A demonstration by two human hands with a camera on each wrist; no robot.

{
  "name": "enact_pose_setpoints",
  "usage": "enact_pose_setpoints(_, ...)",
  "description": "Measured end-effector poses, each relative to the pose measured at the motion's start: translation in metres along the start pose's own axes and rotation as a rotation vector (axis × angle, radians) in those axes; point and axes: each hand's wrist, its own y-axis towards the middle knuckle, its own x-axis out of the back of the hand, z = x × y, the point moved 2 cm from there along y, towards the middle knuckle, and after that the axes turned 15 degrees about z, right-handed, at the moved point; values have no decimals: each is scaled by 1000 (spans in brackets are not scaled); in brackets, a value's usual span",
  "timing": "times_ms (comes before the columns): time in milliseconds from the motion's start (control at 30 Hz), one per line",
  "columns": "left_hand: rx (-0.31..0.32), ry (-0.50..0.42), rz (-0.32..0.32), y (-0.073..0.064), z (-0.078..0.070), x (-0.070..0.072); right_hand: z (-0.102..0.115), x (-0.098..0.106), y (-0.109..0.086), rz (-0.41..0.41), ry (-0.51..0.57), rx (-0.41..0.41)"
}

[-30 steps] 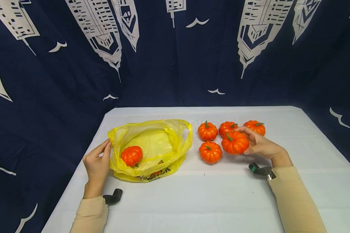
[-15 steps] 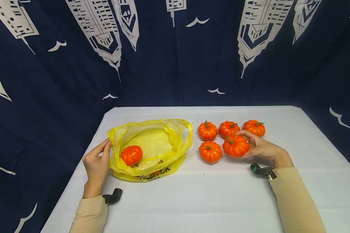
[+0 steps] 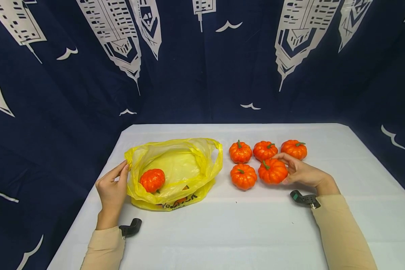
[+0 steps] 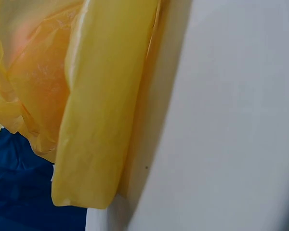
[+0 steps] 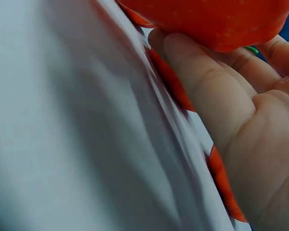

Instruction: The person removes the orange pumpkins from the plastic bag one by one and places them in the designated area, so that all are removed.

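My left hand [image 3: 111, 193] pinches the left edge of a yellow plastic bag [image 3: 189, 150] between thumb and fingers. The bag's mouth gapes, and one small orange pumpkin [image 3: 152, 180] lies inside at the left. Through the thin plastic in the left wrist view, a blurred orange shape [image 4: 41, 82] shows. At the right, my right hand [image 3: 302, 171] holds another orange pumpkin [image 3: 272, 171] by its right side, thumb low and fingers behind. In the right wrist view this pumpkin [image 5: 216, 21] is above the thumb. Whether it touches the table cannot be made out.
Beside the held pumpkin sits a front pumpkin [image 3: 243, 177]. Behind are a left pumpkin [image 3: 240, 152], a middle pumpkin [image 3: 264, 150] and a right pumpkin [image 3: 294, 149]. All stand on the white-covered table [image 3: 239, 232]. A dark blue printed curtain [image 3: 202, 75] hangs behind.
My right hand has come down slightly with the pumpkin, which now sits a bit lower and nearer in the head view. The left hand and the bag have stayed put.
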Motion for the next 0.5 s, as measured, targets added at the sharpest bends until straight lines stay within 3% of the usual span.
enact_pose_setpoints(500,-6,0,-5,1,0,0,-5,-2,1,38,57,-23)
